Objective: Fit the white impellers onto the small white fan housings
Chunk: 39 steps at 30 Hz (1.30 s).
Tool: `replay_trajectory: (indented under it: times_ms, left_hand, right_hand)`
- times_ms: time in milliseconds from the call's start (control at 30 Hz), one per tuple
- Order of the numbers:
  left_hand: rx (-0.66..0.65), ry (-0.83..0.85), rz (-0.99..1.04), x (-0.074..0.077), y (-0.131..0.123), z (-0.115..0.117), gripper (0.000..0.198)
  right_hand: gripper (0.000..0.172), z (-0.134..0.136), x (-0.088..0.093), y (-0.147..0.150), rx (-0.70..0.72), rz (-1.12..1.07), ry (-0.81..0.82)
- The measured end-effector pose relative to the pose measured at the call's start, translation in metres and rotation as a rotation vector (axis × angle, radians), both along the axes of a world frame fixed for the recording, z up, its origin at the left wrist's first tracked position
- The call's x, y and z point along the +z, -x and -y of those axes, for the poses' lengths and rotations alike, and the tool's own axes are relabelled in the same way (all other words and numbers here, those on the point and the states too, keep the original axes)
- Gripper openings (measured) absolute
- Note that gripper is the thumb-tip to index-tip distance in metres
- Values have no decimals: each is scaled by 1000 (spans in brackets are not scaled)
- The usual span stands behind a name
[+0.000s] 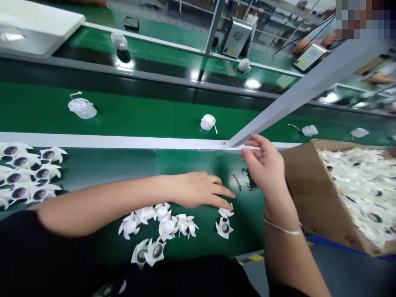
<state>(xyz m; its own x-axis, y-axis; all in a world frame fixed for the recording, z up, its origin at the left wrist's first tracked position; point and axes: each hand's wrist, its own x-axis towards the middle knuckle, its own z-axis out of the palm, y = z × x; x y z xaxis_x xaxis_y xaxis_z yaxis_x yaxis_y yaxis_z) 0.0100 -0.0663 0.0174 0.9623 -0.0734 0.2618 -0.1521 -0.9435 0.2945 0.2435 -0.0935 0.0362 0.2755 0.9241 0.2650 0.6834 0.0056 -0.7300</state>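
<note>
My left hand lies flat on the green table, fingers stretched out, with its fingertips touching a small white fan blade. Another fan blade lies just below it. A loose cluster of white fan blades sits under my left forearm. My right hand hovers above the table with fingers loosely curled and apart, holding nothing that I can see. A thin bracelet circles its wrist. A cardboard box full of white fan blades stands right of my right hand.
Neat rows of fan blades lie at the far left. Beyond a white rail, a green conveyor carries white round housings. A grey slanted frame bar rises from the rail. Another person works at the far right.
</note>
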Motion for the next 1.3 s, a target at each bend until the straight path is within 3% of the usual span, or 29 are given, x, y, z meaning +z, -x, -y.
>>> replay_trajectory:
  times_ms: [100, 233, 400, 633, 700, 767, 867, 967, 1033, 1133, 1300]
  left_hand:
    - [-62, -43, -52, -10, -2, 8, 51]
    - [-53, -40, -36, -17, -5, 10, 35]
    - [35, -40, -22, -18, -7, 1, 18]
    - [172, 145, -76, -12, -7, -13, 11]
    - [271, 259, -92, -9, -7, -15, 11]
    - [408, 365, -118, -7, -7, -19, 16]
    - [548, 427, -135, -7, -5, -26, 17]
    - [595, 462, -74, -9, -3, -35, 20]
    - [544, 466, -54, -10, -1, -39, 26]
    - [408, 394, -85, -11, 2, -41, 49]
    - [384, 308, -137, -15, 1, -40, 34]
  right_hand:
    - [18, 35, 4, -12, -10, 261, 30]
    - [13, 63, -16, -17, 127, 405, 33]
    - [15, 62, -36, -12, 224, 570, 30]
    - [15, 52, -29, -2, 242, 1004, 94]
    - [15, 50, -29, 0, 234, 1041, 119]
    - [13, 48, -29, 1, 218, 962, 146]
    - [7, 50, -28, 9, 210, 613, 160]
    - [7, 55, -27, 25, 238, 257, 159]
    - [8, 58, -27, 36, 279, 135, 162]
    - [9, 59, -30, 46, 332, 87, 153]
    - [8, 57, -36, 51, 349, 262, 119]
